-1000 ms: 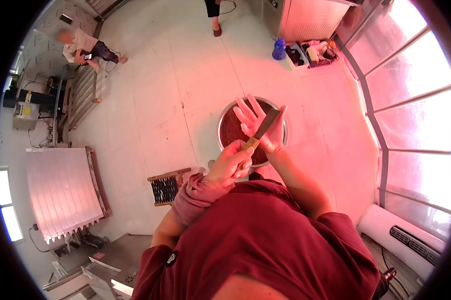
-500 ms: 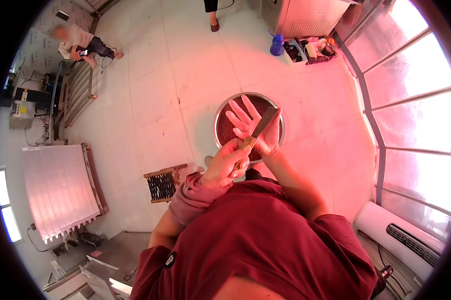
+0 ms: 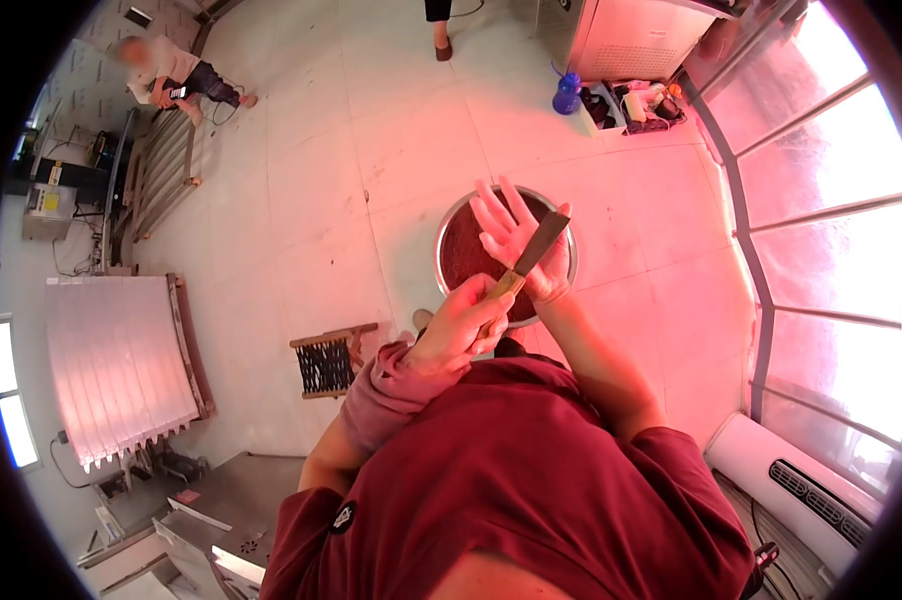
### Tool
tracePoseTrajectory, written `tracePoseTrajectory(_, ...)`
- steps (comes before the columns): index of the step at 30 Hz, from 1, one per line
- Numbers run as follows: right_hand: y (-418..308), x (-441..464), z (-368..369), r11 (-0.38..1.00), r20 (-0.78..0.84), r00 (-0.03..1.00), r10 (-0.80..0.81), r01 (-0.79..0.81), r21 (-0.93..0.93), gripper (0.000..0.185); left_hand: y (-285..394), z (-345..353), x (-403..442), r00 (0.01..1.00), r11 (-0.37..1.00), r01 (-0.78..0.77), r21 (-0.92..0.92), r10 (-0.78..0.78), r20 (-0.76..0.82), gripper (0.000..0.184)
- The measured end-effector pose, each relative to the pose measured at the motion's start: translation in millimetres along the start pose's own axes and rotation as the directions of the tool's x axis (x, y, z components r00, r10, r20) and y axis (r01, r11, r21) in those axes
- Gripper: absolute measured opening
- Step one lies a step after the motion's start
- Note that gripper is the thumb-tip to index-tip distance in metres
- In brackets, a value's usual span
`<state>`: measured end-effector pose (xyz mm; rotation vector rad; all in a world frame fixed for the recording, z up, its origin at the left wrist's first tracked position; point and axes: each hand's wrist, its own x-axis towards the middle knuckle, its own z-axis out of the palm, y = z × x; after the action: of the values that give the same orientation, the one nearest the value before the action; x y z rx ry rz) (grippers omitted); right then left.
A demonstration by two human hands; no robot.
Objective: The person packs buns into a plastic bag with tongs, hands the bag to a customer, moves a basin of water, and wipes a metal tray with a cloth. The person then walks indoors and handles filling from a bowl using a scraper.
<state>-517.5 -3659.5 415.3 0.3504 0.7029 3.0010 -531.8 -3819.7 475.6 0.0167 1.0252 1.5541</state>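
Observation:
My left hand (image 3: 465, 322) is closed round the wooden handle of a scraper (image 3: 543, 245) with a flat, dark blade. The blade slants up and to the right across my right hand (image 3: 520, 241), its end by the thumb. That hand is open, palm up, with the fingers stretched out; I cannot tell how firmly the blade touches it. Below both hands a round metal basin (image 3: 439, 262) stands on the floor, holding a reddish-brown mass. My hands and the scraper hide part of the basin.
A low stool with a woven seat (image 3: 323, 365) stands left of my hands. A blue bottle (image 3: 567, 94) and a box of odds and ends (image 3: 654, 105) are on the floor ahead. Glazed panels (image 3: 821, 260) line the right. A person (image 3: 176, 80) sits at far left; another person's leg (image 3: 441, 30) shows ahead.
The view has shifted slightly. The fingers of my right hand reach a little farther forward over the basin's far rim. My left hand keeps its hold on the scraper.

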Motion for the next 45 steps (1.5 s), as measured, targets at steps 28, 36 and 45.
tracePoseTrajectory(28, -67.0, -37.8, -26.4, 0.677, -0.441, 0.839, -0.319, -0.124, -0.725, 0.065, 1.2, -32.9, 13.8, 0.993, 0.930, -0.102, 0.354, 0.119, -0.026, 0.026)
tracePoseTrajectory(36, -40.6, -59.3, -10.6, -0.994, -0.170, 0.984, -0.051, -0.034, 0.101, 0.076, -30.8, -71.4, 22.1, 0.939, 0.701, -0.056, 0.711, 0.279, -0.201, 0.032)
tracePoseTrajectory(45, -53.5, -47.5, -48.7, -0.973, -0.248, 0.950, -0.189, -0.146, 0.181, 0.081, -38.1, -83.2, 19.7, 0.836, 0.494, -0.280, 0.823, 0.547, -0.043, 0.032)
